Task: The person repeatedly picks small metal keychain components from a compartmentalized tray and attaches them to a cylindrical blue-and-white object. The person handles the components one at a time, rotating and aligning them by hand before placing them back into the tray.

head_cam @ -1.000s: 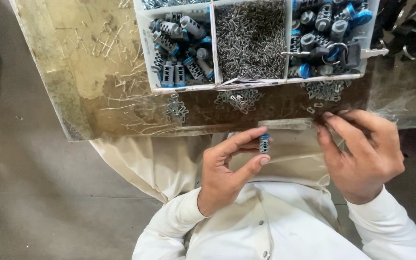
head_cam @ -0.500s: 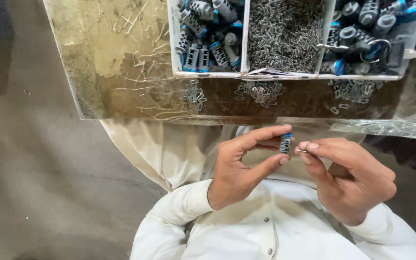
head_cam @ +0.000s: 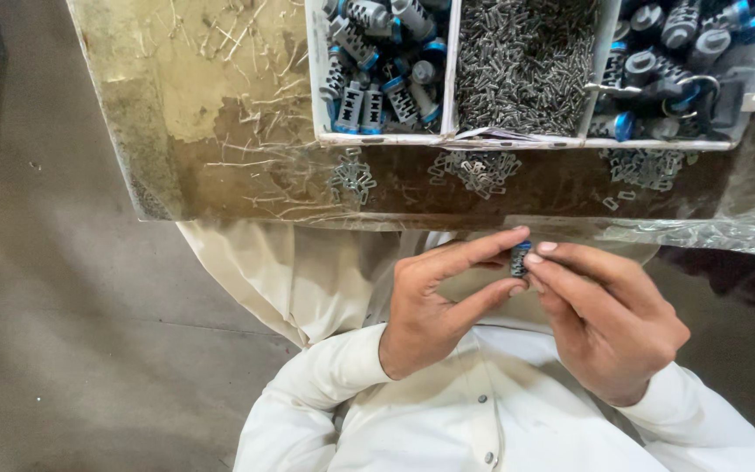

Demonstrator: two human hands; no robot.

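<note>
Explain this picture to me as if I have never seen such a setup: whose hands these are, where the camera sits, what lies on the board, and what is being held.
The one view comes from a camera worn on a person's head, looking down at their own lap and hands. The left hand pinches a small grey-and-blue part between thumb and fingers, and the right hand touches that same part with its fingertips. Above the hands lies a worn board carrying a white divided tray. Its left and right compartments hold grey-and-blue cylindrical parts; the middle one holds a heap of tiny metal pieces. A few small metal clips lie loose on the board.
</note>
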